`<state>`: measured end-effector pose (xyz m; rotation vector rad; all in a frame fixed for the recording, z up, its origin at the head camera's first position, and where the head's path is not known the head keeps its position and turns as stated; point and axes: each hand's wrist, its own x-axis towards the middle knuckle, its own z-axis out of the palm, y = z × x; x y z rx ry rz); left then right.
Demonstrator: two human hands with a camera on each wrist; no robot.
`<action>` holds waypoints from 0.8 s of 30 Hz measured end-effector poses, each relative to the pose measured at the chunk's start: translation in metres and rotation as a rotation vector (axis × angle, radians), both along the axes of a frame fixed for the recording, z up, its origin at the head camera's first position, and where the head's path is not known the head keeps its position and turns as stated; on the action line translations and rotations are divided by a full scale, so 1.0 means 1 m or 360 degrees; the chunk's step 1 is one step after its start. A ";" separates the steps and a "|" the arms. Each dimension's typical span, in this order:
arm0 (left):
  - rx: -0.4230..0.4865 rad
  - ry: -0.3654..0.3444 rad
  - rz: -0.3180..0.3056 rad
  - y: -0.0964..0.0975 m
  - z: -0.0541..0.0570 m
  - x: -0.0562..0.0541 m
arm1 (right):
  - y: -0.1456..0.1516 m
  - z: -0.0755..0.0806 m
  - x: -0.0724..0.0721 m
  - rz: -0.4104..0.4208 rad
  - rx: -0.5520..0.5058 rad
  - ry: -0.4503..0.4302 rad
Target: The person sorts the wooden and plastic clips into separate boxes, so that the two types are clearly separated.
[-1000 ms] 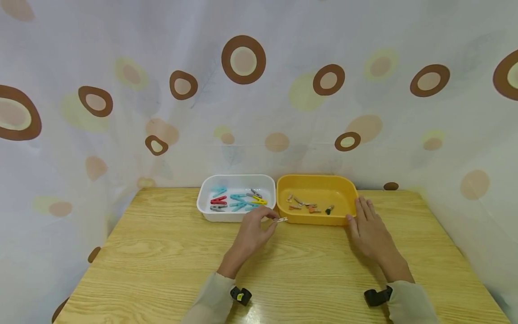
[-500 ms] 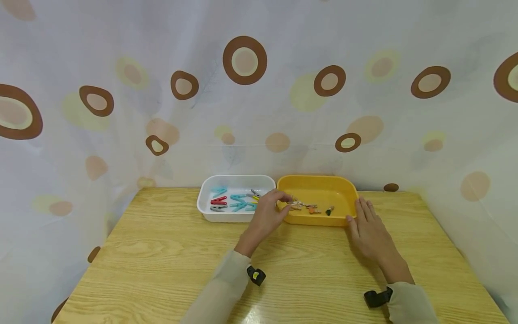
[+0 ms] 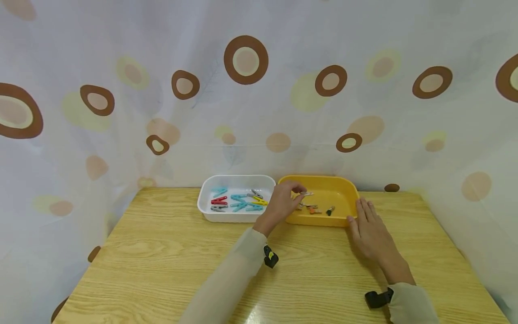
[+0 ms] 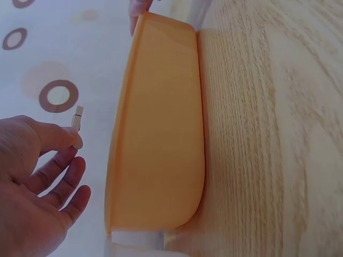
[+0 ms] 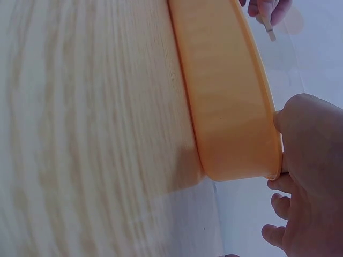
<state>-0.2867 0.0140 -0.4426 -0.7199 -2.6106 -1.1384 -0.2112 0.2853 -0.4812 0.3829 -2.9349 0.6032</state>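
My left hand reaches over the left part of the yellow tray. Between thumb and forefinger it pinches a small pale wooden clothespin, seen above the rim in the left wrist view. Several small clothespins lie on the tray's floor, one with an orange piece and one with a dark green piece; the left hand hides some of them. My right hand rests against the tray's right end, its fingers straight along the side. In the right wrist view its thumb touches the rim.
A white tray adjoins the yellow one on the left, holding several larger plastic clothespins in blue, red, grey and yellow. Both trays stand at the back of the wooden table, before a patterned curtain.
My left hand has moved right, from in front of the gap between the trays to over the yellow tray, carrying the wooden clothespin. The right hand has kept its place.
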 end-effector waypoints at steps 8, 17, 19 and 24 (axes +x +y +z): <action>-0.0087 -0.0075 0.0014 0.014 -0.001 -0.017 | 0.002 0.000 0.000 -0.0004 0.0003 0.0007; -0.0145 -0.0100 0.0028 0.024 0.000 -0.032 | -0.001 0.000 -0.002 -0.0008 0.0012 -0.0042; -0.0168 -0.0118 0.0033 0.027 -0.001 -0.034 | -0.001 0.000 0.000 -0.0011 0.0005 -0.0032; -0.0160 -0.0162 0.0030 0.031 -0.005 -0.039 | 0.000 -0.002 0.001 -0.0015 0.0006 0.0003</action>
